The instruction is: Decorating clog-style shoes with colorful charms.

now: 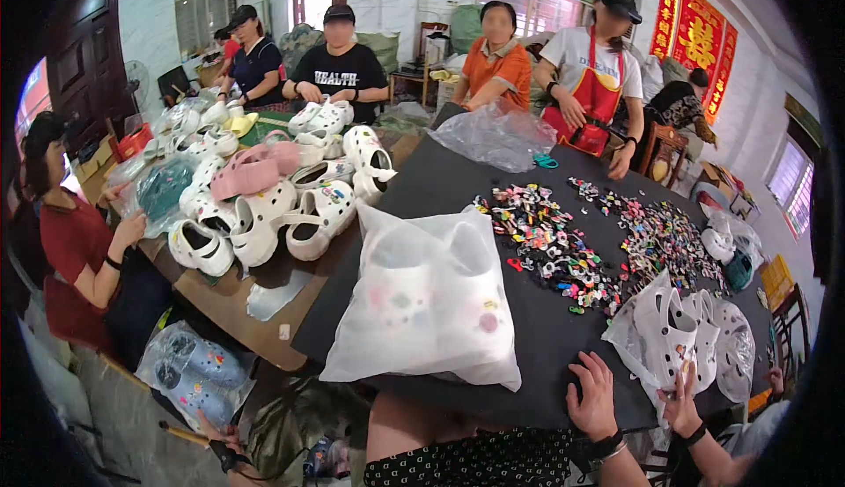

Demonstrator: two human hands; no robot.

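Observation:
My left hand (222,441) is stretched out low at the left, a black band on its wrist. Its fingers grip the lower edge of a clear plastic bag of blue clogs (195,380) decorated with charms; part of the grip is hidden. My right hand (593,401), with a dark band and a bracelet, lies at the near edge of the black table, its fingers apart and nothing in them. Between my hands, a frosted white bag (422,302) with a pair of white clogs showing through lies on the table. The charms on those clogs look blurred through the bag.
Heaps of small colourful charms (563,249) cover the table's right half. White and pink clogs (264,188) are piled at the left. Right of me, another person's hand (681,406) touches bagged white clogs (667,328). Several people sit or stand around the tables.

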